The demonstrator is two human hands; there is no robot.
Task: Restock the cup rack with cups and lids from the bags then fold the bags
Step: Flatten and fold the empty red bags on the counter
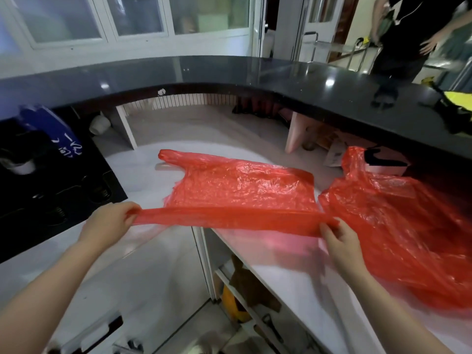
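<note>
A flattened red plastic bag (240, 190) lies on the white counter (153, 175) in the middle of the view. Its near edge is lifted and stretched taut between my hands. My left hand (109, 221) pinches the left end of that edge, and my right hand (337, 238) pinches the right end. A second red bag (398, 226) lies crumpled on the counter to the right, partly under my right wrist. The black cup rack (51, 185) with round openings stands at the left; I cannot make out cups in it.
A raised black glossy bar top (255, 72) curves across the back. A person in black (408, 29) stands behind it at top right. Below the counter edge are open shelves (245, 290) with tools and a yellow item.
</note>
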